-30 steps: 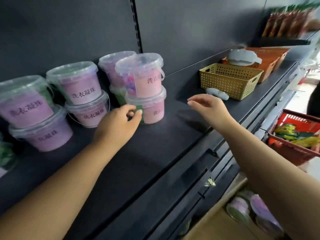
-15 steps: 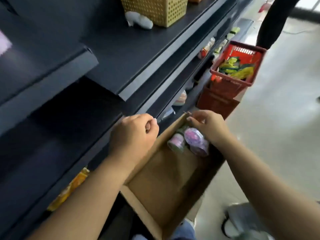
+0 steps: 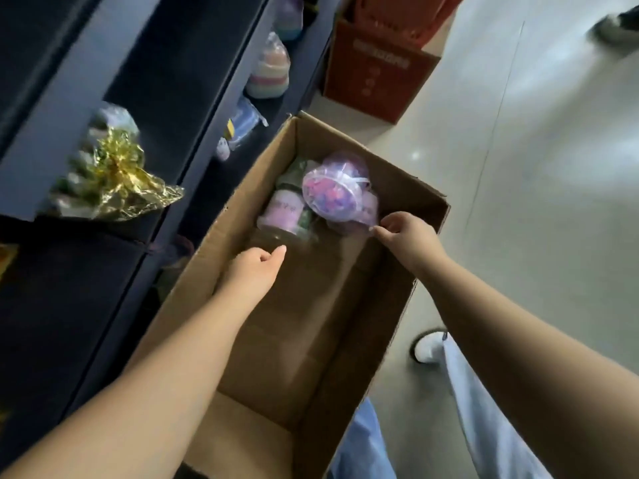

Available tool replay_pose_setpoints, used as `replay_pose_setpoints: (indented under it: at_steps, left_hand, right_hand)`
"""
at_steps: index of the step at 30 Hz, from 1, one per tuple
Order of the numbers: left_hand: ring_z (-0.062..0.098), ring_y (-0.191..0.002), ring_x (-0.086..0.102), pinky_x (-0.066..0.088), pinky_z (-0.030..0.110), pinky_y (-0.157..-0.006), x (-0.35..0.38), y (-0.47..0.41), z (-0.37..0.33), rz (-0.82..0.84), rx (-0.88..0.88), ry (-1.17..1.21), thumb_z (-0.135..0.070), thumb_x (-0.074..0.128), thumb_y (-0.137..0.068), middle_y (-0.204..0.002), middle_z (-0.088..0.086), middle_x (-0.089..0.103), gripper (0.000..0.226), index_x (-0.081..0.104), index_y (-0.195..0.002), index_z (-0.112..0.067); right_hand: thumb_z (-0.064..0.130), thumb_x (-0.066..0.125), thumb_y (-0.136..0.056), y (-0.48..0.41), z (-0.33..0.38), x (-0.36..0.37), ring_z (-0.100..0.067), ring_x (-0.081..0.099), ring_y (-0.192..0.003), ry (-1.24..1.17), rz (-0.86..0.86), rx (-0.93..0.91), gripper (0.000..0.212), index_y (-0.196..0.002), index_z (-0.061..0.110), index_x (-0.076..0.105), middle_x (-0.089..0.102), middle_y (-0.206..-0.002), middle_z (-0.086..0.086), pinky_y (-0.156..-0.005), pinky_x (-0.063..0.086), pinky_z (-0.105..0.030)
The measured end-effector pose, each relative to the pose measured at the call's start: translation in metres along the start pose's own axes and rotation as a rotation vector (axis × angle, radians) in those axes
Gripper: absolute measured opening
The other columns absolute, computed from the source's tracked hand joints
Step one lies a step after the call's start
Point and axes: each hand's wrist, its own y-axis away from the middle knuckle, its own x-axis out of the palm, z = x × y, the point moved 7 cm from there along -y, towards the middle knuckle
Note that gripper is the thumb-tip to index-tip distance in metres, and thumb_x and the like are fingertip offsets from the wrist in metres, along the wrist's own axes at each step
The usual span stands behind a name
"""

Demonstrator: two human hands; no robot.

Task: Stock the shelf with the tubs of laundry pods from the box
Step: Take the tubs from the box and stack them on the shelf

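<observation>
Box (image 3: 328,143) is sitting on pale floor (image 3: 536,174) by dark shelves (image 3: 52,305), holding few pod tubs (image 3: 281,216); L hand (image 3: 252,274) hovering loose, empty; R hand (image 3: 411,236) touching top tub (image 3: 332,195), grip unclear.

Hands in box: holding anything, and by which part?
Left hand holds nothing, short of the lying tub. Right hand: fingertips at the nearest tub, by its lower edge; grip cannot be told.

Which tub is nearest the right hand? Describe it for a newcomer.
Find the cardboard box beside the dark shelving. At its far end, by the right hand, lies the tub. Its clear lid faces up showing purple pods; the neighbouring tub shows a pink label.
</observation>
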Motion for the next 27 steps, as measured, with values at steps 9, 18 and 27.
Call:
replay_pose_setpoints:
  at_steps: [9, 18, 27]
  left_hand:
    - [0.032, -0.114, 0.054, 0.042, 0.046, -0.101, 0.054, -0.107, 0.022, 0.076, -0.346, 0.502, -0.061, 0.045, -0.084, -0.126, 0.014, 0.056, 0.073, 0.047, -0.129, -0.004]
    - [0.021, -0.107, 0.053, 0.042, 0.035, -0.082, 0.067, -0.113, 0.015, 0.171, -0.410, 0.934, -0.041, 0.038, -0.097, -0.120, 0.003, 0.058, 0.040, 0.054, -0.120, -0.012]
    - [0.026, -0.107, 0.052, 0.049, 0.037, -0.086, 0.070, -0.128, 0.002, 0.059, -0.344, 0.791, -0.042, 0.048, -0.092, -0.125, 0.008, 0.048, 0.059, 0.033, -0.140, -0.011]
  right_hand:
    - [0.031, 0.066, -0.083, -0.081, 0.025, 0.036, -0.024, 0.047, -0.119, -0.073, -0.118, -0.057, 0.052, -0.128, 0.013, 0.047, 0.038, -0.137, -0.008, -0.102, 0.039, -0.031]
    - [0.035, 0.070, -0.079, -0.078, 0.020, 0.033, -0.007, 0.042, -0.098, -0.052, -0.163, 0.007, 0.032, -0.066, 0.025, 0.043, 0.051, -0.119, -0.007, -0.073, 0.024, -0.008]
    - [0.037, 0.070, -0.078, -0.004, -0.014, 0.038, -0.007, 0.046, -0.063, -0.698, -0.232, 0.280, 0.035, -0.062, 0.015, 0.048, 0.050, -0.066, 0.003, -0.063, 0.039, -0.021]
